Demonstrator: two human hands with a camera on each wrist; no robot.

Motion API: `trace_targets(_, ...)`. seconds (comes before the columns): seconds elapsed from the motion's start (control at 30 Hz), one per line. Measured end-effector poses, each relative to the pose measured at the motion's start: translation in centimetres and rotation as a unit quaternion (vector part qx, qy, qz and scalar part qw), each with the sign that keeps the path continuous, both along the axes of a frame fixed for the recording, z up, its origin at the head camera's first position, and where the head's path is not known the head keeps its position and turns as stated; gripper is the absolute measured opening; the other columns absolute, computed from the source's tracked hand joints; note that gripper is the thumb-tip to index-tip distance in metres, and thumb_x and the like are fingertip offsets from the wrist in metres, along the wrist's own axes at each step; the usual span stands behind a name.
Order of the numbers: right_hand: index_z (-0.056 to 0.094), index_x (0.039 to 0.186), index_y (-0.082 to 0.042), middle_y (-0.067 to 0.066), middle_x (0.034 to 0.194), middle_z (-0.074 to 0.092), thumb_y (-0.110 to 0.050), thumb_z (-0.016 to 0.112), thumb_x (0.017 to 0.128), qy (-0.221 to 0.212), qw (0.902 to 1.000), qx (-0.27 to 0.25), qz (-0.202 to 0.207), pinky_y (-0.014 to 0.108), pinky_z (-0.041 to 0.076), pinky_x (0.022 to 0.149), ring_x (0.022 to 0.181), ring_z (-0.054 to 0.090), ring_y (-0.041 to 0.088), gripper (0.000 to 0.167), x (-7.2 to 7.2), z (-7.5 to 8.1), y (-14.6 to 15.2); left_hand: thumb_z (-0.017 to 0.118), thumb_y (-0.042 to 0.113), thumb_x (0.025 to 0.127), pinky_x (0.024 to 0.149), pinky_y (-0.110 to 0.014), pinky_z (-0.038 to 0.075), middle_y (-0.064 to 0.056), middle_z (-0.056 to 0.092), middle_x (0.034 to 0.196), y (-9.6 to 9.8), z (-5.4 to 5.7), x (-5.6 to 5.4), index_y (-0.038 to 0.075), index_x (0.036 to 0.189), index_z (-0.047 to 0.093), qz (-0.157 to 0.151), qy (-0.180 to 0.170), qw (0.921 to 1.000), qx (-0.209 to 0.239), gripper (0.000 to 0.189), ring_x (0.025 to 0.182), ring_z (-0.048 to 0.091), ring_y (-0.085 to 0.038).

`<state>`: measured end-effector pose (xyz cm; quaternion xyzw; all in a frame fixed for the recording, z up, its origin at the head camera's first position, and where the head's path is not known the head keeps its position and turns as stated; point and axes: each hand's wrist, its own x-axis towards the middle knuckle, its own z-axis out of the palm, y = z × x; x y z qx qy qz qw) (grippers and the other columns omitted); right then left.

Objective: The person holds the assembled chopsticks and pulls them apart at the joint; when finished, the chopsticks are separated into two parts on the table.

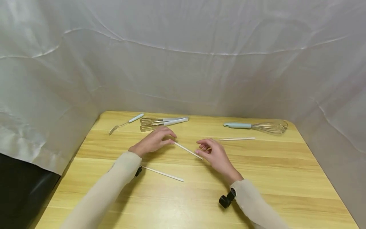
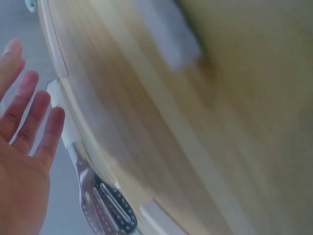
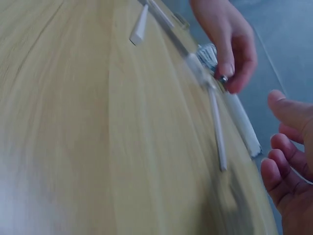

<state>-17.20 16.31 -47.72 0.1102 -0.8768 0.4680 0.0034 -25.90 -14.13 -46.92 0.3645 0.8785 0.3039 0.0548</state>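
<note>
A slim white chopstick lies slantwise on the table between the two hands. At its far left end is the left hand, palm down, thumb tip close by the stick; in the left wrist view its fingers are extended and spread. The right hand hovers at the other end, fingers loosely bent with nothing between them. A second chopstick rests nearer the person, beside the left wrist. Behind the right hand lies a third chopstick. Metal tongs with slotted heads and white handles lie just beyond the left hand.
A fork with a pale blue handle lies at the back left. A whisk with a light blue handle lies at the back right. Grey fabric hangs behind the wooden table and along its sides.
</note>
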Motion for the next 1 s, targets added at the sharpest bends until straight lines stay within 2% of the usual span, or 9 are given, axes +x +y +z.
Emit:
trace_targets(0.3, 0.076, 0.125, -0.011, 0.002, 0.115, 0.072, -0.022, 0.083, 0.099, -0.045, 0.9977, 0.041, 0.029, 0.032, 0.055, 0.090, 0.099, 0.064, 0.014, 0.029, -0.9, -1.0, -1.5, 0.077, 0.017, 0.103, 0.111, -0.046, 0.051, 0.000, 0.077, 0.125, 1.4, -0.5, -0.2, 0.014, 0.125, 0.078, -0.008, -0.022, 0.9993, -0.030, 0.022, 0.121, 0.062, -0.023)
trace_targets(0.43, 0.079, 0.116, -0.013, 0.001, 0.108, 0.072, -0.018, 0.083, 0.099, -0.053, 0.9966, 0.052, 0.036, 0.032, 0.053, 0.088, 0.095, 0.062, 0.014, 0.019, -1.2, -1.1, -1.6, 0.076, 0.017, 0.104, 0.106, -0.043, 0.052, 0.003, 0.078, 0.120, 1.7, -0.9, -0.4, 0.016, 0.121, 0.079, 0.004, -0.031, 0.9983, -0.049, 0.018, 0.114, 0.062, -0.019)
trace_targets(0.67, 0.081, 0.106, -0.012, -0.001, 0.094, 0.070, -0.010, 0.080, 0.100, -0.042, 0.9927, 0.100, 0.052, 0.031, 0.051, 0.082, 0.084, 0.060, 0.012, 0.006, -1.4, -0.9, -2.0, 0.076, 0.015, 0.104, 0.102, -0.042, 0.054, 0.003, 0.076, 0.113, 1.8, -0.9, -0.4, 0.015, 0.118, 0.078, 0.001, -0.037, 0.9976, -0.058, 0.014, 0.110, 0.063, -0.018)
trace_targets(0.83, 0.080, 0.106, -0.011, 0.000, 0.095, 0.069, -0.007, 0.075, 0.103, -0.027, 0.9900, 0.127, 0.056, 0.033, 0.052, 0.082, 0.084, 0.058, 0.012, 0.006, -1.4, -0.7, -2.2, 0.076, 0.015, 0.104, 0.099, -0.040, 0.054, 0.002, 0.075, 0.110, 1.9, -0.6, -0.4, 0.015, 0.113, 0.079, -0.008, -0.051, 0.9972, -0.054, 0.010, 0.106, 0.064, -0.016)
trace_targets(1.0, 0.077, 0.109, -0.009, 0.001, 0.098, 0.067, -0.007, 0.070, 0.106, -0.032, 0.9881, 0.130, 0.075, 0.033, 0.051, 0.082, 0.087, 0.058, 0.014, 0.008, -1.2, -0.1, -1.8, 0.073, 0.015, 0.106, 0.097, -0.036, 0.056, 0.003, 0.076, 0.111, 1.7, 0.0, 0.1, 0.016, 0.113, 0.079, -0.018, -0.060, 0.9967, -0.052, 0.009, 0.103, 0.066, -0.012)
